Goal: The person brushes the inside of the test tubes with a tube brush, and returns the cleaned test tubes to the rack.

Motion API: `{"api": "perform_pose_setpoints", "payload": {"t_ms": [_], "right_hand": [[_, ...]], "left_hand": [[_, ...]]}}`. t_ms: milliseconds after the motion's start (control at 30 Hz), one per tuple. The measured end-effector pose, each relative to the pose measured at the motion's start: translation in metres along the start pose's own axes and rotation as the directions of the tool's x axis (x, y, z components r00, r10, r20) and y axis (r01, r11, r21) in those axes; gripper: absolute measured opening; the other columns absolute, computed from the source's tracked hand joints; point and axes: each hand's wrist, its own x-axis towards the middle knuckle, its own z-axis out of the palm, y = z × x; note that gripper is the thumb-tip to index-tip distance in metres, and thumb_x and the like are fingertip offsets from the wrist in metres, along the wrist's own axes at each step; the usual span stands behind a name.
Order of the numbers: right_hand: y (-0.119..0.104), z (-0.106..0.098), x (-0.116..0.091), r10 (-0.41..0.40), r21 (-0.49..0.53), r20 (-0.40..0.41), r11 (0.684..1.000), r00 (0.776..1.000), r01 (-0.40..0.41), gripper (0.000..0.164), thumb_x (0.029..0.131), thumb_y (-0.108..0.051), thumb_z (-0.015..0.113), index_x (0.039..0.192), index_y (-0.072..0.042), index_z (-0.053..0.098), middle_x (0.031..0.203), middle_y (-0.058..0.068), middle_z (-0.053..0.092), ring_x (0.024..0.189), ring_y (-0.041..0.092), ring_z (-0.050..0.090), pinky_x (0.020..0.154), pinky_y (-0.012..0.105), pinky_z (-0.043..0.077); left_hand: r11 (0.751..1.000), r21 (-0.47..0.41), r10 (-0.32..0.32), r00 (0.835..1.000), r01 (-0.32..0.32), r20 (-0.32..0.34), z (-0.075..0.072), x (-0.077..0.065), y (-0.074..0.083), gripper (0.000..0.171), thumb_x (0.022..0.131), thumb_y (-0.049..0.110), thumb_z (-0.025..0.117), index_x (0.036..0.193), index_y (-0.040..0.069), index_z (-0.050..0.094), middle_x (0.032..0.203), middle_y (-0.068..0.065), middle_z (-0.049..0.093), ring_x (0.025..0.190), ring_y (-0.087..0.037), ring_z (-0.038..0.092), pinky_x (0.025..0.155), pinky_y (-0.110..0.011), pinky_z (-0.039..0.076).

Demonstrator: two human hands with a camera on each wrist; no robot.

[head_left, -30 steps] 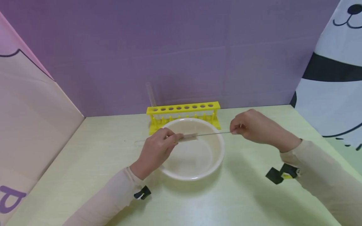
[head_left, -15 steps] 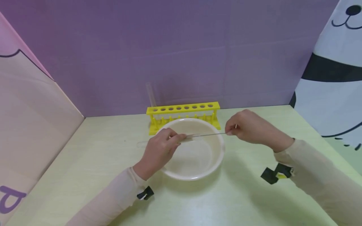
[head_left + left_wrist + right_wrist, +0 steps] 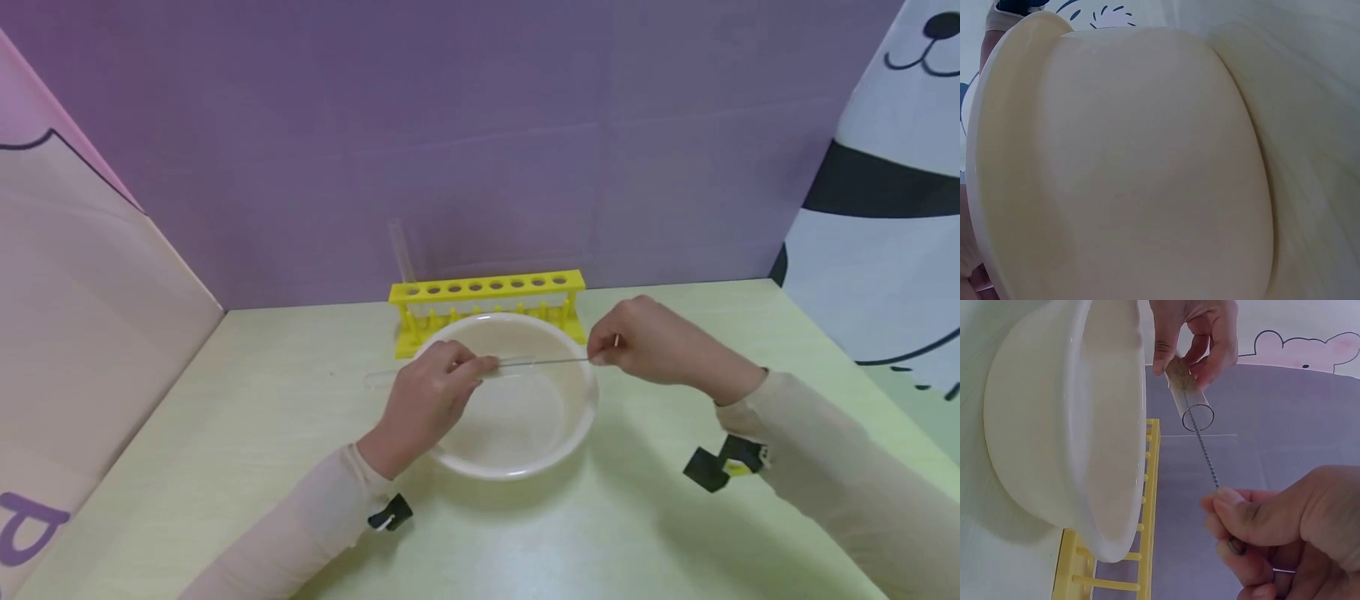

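Over the white basin (image 3: 517, 421), my left hand (image 3: 427, 396) grips a clear glass test tube (image 3: 1185, 399) lying nearly level. Its rounded end (image 3: 378, 380) sticks out to the left of that hand, while its open mouth faces right. A test tube brush has its brown bristles (image 3: 1179, 374) inside the tube, partly hidden by the left fingers. My right hand (image 3: 654, 346) pinches the twisted wire handle (image 3: 1208, 464) between thumb and fingers, at the basin's right rim. The left wrist view shows mainly the basin's outer wall (image 3: 1147, 156).
Behind the basin stands a yellow test tube rack (image 3: 487, 288), partly covered by it. Another clear test tube (image 3: 401, 250) stands tilted in its leftmost hole. A purple backdrop (image 3: 480, 150) closes the far side of the pale table (image 3: 285, 433).
My right hand has moved left, and less wire shows between the hands, so the brush sits deeper in the tube. The left hand has shifted slightly right with the tube.
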Motion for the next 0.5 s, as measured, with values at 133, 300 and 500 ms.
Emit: {"api": "perform_pose_setpoints", "payload": {"t_ms": [133, 300, 500], "right_hand": [[-0.0007, 0.0015, 0.0017, 0.002, 0.016, 0.008, 1.000, 1.000, -0.002, 0.012, 0.080, 0.003, 0.070, 0.077, -0.009, 0.073, 0.072, -0.004, 0.067, 0.063, 0.009, 0.054, 0.059, 0.027, 0.049], [-0.0026, 0.0039, 0.0040, 0.035, 0.047, 0.035, 0.998, 0.999, -0.036, 0.011, 0.081, 0.001, 0.070, 0.078, -0.009, 0.073, 0.074, -0.002, 0.068, 0.064, 0.010, 0.055, 0.058, 0.026, 0.049], [-0.0037, 0.0074, 0.0068, 0.049, 0.064, 0.046, 0.997, 0.998, -0.052, 0.010, 0.081, -0.001, 0.070, 0.077, -0.010, 0.072, 0.072, -0.003, 0.066, 0.062, 0.010, 0.053, 0.056, 0.026, 0.047]], "left_hand": [[1.000, 0.006, 0.007, 1.000, -0.007, -0.003, 0.0011, 0.0010, 0.0005, 0.025, 0.075, -0.001, 0.076, 0.096, 0.012, 0.072, 0.080, -0.004, 0.061, 0.071, -0.017, 0.057, 0.056, -0.022, 0.049], [1.000, 0.018, 0.005, 1.000, -0.005, 0.008, 0.0012, 0.0016, 0.0018, 0.024, 0.075, -0.001, 0.076, 0.096, 0.011, 0.073, 0.080, -0.004, 0.061, 0.072, -0.016, 0.058, 0.056, -0.021, 0.049], [0.999, 0.041, 0.020, 1.000, -0.020, 0.000, 0.0003, 0.0030, 0.0029, 0.022, 0.077, 0.000, 0.075, 0.095, 0.011, 0.073, 0.078, -0.004, 0.062, 0.070, -0.016, 0.058, 0.055, -0.020, 0.049]]}}
